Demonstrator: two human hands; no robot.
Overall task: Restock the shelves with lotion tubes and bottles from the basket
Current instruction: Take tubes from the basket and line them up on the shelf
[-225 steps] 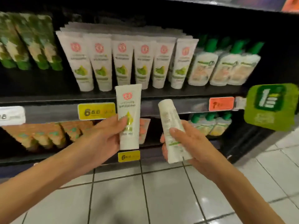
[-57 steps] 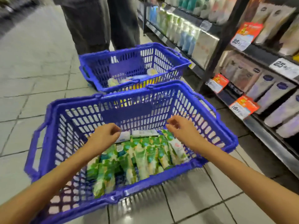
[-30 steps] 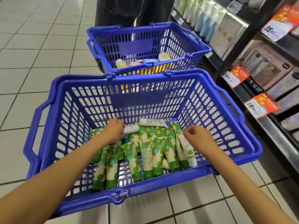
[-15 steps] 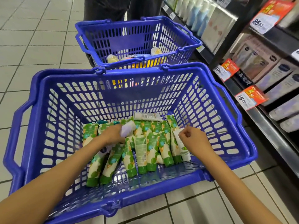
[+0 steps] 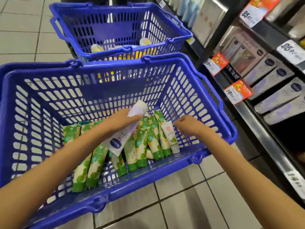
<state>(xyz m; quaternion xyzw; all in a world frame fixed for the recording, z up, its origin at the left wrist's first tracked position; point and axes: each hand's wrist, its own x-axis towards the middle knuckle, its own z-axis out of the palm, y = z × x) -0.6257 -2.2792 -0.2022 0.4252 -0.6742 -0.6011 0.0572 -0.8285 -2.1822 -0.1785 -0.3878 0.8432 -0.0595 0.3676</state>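
A blue plastic basket (image 5: pixel 212 96) stands on the tiled floor below me, with several green-and-cream lotion tubes (image 5: pixel 142 146) lying on its bottom. My left hand (image 5: pixel 122 119) is shut on a white tube with a dark blue oval logo (image 5: pixel 122 136), lifted clear of the pile and tilted, its far end toward the basket's back wall. My right hand (image 5: pixel 186 126) hovers low inside the basket at the right, fingers curled, just beside a white tube with a red emblem (image 5: pixel 170 136). I cannot tell whether it touches that tube.
A second blue basket (image 5: pixel 173 25) with a few items stands just behind the first. Dark shelves (image 5: pixel 257 123) with boxed products and orange price tags (image 5: pixel 237 91) run along the right side. Someone's dark trouser legs stand behind the far basket.
My left hand has lifted the white tube up out of the pile. My right hand has shifted right, off the white red-emblem tube. The view moved closer to the basket.
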